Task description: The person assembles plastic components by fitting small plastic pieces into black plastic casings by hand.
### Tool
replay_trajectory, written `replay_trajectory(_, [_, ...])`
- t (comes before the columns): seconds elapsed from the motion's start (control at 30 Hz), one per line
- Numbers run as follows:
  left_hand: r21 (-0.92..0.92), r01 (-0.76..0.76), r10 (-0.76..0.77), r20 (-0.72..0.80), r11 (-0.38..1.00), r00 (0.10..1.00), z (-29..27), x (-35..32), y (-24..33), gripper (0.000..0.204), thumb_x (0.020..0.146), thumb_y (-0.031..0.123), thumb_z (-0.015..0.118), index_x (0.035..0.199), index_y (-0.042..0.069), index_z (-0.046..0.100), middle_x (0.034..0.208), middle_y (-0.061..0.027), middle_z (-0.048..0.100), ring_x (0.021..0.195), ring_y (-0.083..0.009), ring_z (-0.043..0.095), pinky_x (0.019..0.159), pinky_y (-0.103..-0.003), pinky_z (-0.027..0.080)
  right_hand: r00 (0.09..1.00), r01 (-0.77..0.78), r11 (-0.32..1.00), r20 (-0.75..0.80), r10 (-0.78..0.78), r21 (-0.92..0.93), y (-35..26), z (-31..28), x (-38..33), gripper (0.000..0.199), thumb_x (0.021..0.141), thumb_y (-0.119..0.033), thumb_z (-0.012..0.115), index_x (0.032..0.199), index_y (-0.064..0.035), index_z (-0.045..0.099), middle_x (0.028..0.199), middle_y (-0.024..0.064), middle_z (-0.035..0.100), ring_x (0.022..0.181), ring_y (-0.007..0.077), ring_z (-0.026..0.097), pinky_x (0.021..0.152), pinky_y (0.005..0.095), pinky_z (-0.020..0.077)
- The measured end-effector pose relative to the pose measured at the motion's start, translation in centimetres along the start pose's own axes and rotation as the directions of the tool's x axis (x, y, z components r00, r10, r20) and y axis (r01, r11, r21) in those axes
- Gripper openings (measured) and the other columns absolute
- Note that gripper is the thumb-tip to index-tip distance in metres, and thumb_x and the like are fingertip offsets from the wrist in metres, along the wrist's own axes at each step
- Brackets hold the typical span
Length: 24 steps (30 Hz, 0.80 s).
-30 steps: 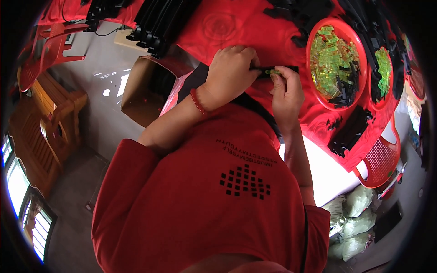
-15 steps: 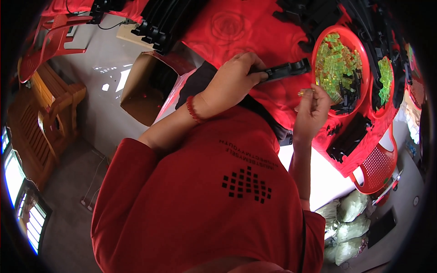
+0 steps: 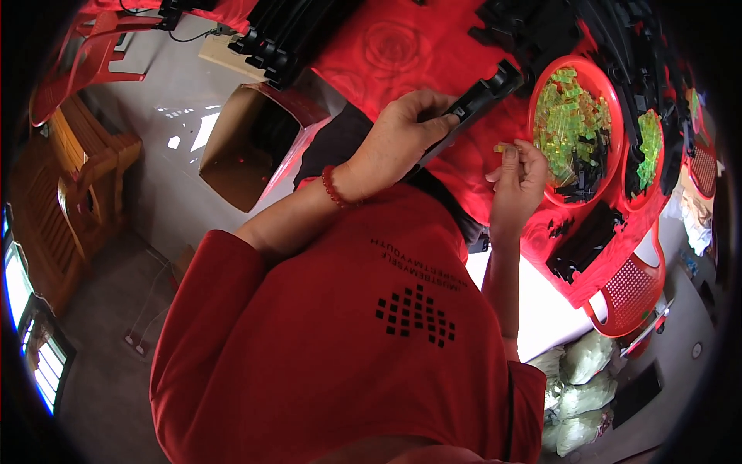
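Observation:
My left hand, with a red beaded bracelet on its wrist, grips a long black plastic part that slants up to the right. Between the thumb and fingertips of my right hand is a small yellowish translucent piece, a little apart from the black part. Just right of that hand stands a red round basin with many yellow-green translucent pieces and small black pieces inside. The inner fingers of my left hand are partly hidden.
A red cloth covers the table. Long black parts lie stacked at the far left and far right. A second red container holds green pieces. An open cardboard box stands left; a red chair is at right.
The black part has tilted, its far end now higher. My right hand has moved slightly left with the small yellowish piece, closer to the black part.

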<state>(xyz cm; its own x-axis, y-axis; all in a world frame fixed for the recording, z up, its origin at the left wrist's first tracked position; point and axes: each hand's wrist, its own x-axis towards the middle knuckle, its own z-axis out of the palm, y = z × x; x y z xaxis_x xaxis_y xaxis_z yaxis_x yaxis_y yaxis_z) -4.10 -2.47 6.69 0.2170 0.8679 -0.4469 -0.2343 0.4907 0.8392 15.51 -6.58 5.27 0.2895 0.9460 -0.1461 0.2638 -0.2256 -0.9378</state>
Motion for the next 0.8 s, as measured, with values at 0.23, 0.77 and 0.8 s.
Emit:
replay_trajectory(0.23, [-0.1, 0.06, -0.051, 0.085, 0.993, 0.995, 0.2, -0.5, 0.1, 0.024, 0.092, 0.006, 0.06, 0.115, -0.001, 0.06, 0.094, -0.0037, 0.064, 0.083, -0.0083, 0.059, 0.076, -0.021, 0.046, 0.998, 0.057, 0.991, 0.031, -0.054, -0.121, 0.9, 1.2, 0.8, 0.025, 0.097, -0.007, 0.057, 0.122, -0.0015, 0.059, 0.098, 0.0092, 0.064, 0.07, 0.0107, 0.058, 0.059, 0.0218, 0.0506])
replay_trajectory(0.77, [0.354, -0.199, 0.179, 0.088, 0.914, 0.98, 0.3, -2.9, -2.7, 0.038, 0.093, 0.003, 0.053, 0.131, 0.0, 0.053, 0.104, -0.007, 0.062, 0.089, -0.0111, 0.06, 0.08, -0.025, 0.049, 0.844, 0.537, 0.729, 0.259, -0.47, -0.426, -6.2, 1.6, -2.5, 0.024, 0.087, -0.001, 0.066, 0.11, -0.0033, 0.067, 0.097, 0.0104, 0.052, 0.076, 0.0171, 0.057, 0.061, 0.028, 0.0475])
replay_trajectory(0.8, [0.453, -0.238, 0.217, 0.099, 0.859, 0.971, 0.1, -3.3, -2.8, 0.041, 0.091, 0.0, 0.054, 0.132, -0.002, 0.051, 0.107, -0.0115, 0.06, 0.094, -0.0176, 0.06, 0.085, -0.029, 0.049, 0.853, 0.521, 0.715, 0.258, -0.453, -0.466, -5.8, 1.8, -2.8, 0.024, 0.085, -0.001, 0.067, 0.109, -0.0048, 0.067, 0.098, 0.0103, 0.051, 0.07, 0.0176, 0.058, 0.059, 0.0289, 0.0485])
